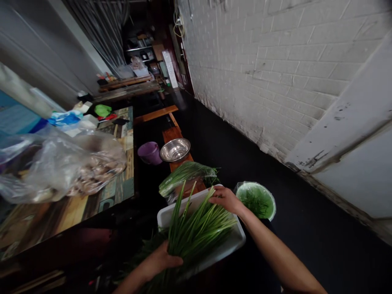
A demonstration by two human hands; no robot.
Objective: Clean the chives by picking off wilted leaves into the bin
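A bunch of long green garlic chives (199, 224) lies over a white plastic tray (240, 241) in front of me. My left hand (165, 258) is closed round the leafy side of the bunch, thumb on top. At the far rim of the tray, my right hand (226, 199) has its fingers curled on the pale stalk ends. Beyond the tray rests another bundle of chives (186, 175), partly in clear plastic. To the right of my right hand stands a green bin (269, 200) with a plastic liner and green scraps inside.
A steel bowl (175, 150) sits on a wooden bench (172, 134), with a purple bucket (150, 153) beside it. On the left, a patchwork wooden table (122, 183) carries a big clear bag (92, 163) of brownish food. A white brick wall (275, 73) runs along the right.
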